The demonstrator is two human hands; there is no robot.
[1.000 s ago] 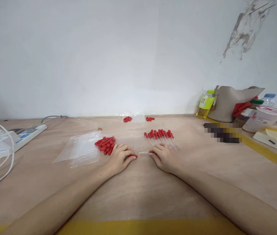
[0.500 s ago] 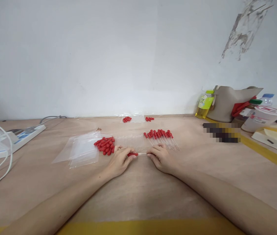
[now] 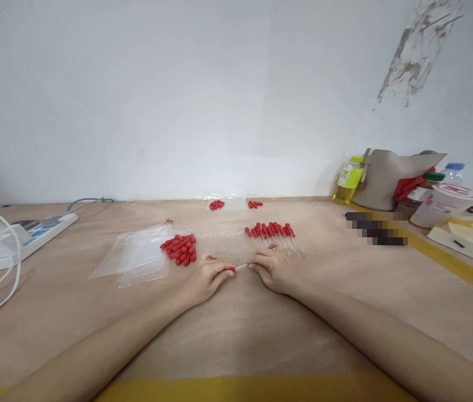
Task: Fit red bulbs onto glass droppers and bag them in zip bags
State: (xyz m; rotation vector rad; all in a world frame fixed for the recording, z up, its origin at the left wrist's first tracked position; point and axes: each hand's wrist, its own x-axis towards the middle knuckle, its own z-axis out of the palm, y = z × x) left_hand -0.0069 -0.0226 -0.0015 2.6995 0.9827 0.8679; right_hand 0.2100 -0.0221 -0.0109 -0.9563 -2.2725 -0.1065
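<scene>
My left hand (image 3: 211, 274) is closed on a red rubber bulb (image 3: 232, 269), most of it hidden by thumb and fingers. From the bulb's open end a thin clear glass tube (image 3: 241, 267) runs to my right hand (image 3: 273, 269), which pinches its other part. Tube and bulb together look like a dropper. Just beyond the hands lies a row of clear glass tubes (image 3: 222, 244). A pile of loose red bulbs (image 3: 180, 249) sits left of that row. To its right, several droppers with red bulbs (image 3: 276, 230) lie side by side.
Flat clear zip bags (image 3: 140, 257) lie left of the bulb pile. Small red bulbs (image 3: 217, 205) rest by the wall. A power strip (image 3: 48, 237) with cables is far left. Right are a yellow-green bottle (image 3: 348, 181), a grey bag (image 3: 381, 178) and a lidded tub (image 3: 445, 206).
The bulb and tube have tilted, with the bulb end slightly lower. Less of the bulb shows past my left fingers. My right hand has shifted slightly left.
</scene>
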